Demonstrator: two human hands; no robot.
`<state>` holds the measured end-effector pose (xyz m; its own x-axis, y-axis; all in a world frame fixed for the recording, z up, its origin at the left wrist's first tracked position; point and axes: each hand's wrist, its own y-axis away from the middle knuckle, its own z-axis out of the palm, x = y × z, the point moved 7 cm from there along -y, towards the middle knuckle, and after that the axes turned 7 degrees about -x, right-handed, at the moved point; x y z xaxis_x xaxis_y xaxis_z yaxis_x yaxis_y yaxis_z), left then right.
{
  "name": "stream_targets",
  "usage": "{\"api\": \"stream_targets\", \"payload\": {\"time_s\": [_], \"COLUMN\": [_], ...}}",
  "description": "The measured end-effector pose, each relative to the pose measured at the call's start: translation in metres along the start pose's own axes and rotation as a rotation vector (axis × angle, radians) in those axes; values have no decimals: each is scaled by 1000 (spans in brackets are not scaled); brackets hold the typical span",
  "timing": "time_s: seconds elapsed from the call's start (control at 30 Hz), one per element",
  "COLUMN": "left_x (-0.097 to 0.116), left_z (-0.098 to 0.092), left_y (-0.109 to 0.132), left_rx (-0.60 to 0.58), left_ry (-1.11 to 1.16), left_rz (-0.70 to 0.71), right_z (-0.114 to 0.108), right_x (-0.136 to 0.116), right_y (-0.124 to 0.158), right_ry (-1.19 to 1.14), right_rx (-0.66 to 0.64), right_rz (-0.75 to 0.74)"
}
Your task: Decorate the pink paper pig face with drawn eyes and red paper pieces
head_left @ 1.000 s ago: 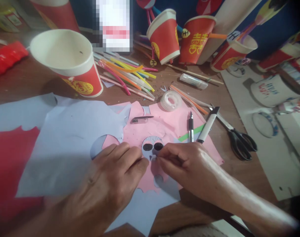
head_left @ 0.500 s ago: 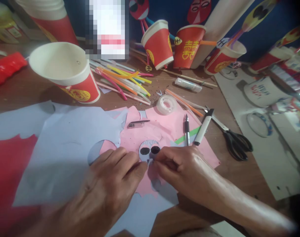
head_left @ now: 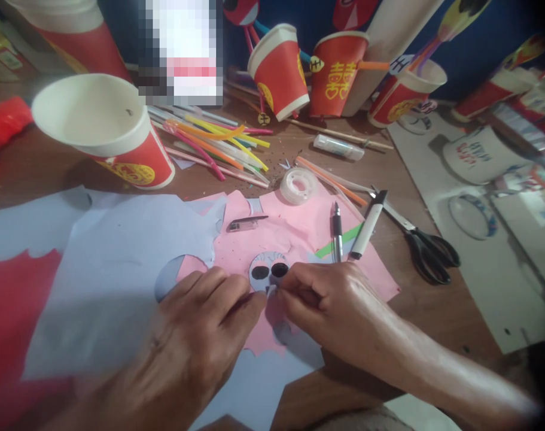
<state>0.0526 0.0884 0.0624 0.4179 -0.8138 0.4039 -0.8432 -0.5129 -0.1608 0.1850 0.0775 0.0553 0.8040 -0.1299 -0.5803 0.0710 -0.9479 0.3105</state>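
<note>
A pale blue paper face cutout with two black eyes and drawn lashes lies on the pink paper. Its lower part is covered by my fingers. My left hand is closed, fingers curled, with thumb and forefinger pinched at the face's lower left edge. From the other side my right hand is also closed, its fingertips pinched on the face's lower right, just below an eye. Between the two sets of fingertips shows a small dark mark; anything finer there is hidden.
Behind lie drinking straws, a tape roll and a glue stick. A pen, a marker and scissors are on the right. A large paper cup stands at left, beyond blue paper.
The view has shifted slightly, so the cups and straws sit a little further left and up. Both hands keep their pinch at the face with hardly any movement.
</note>
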Motion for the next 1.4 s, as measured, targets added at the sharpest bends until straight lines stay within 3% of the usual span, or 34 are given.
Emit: {"api": "stream_targets", "payload": {"time_s": [0.37,0.9,1.1,1.27,1.4], "left_x": [2,7,7,5,5], "left_z": [-4,1,-2,5,2], "left_y": [-1,-2,0,1,0], "left_rx": [17,-64,6,-51,9], "left_ry": [-12,-122,-118,-135,-100], "left_rz": [36,51,68,70,68], "right_z": [2,4,-10,-34,-26], "right_x": [0,-3,0,0,-7], "right_y": [1,1,2,13,26], "right_ry": [36,44,-31,-14,115], "right_rx": [12,-18,-19,70,57], "right_rz": [-11,-37,-14,-122,-350]}}
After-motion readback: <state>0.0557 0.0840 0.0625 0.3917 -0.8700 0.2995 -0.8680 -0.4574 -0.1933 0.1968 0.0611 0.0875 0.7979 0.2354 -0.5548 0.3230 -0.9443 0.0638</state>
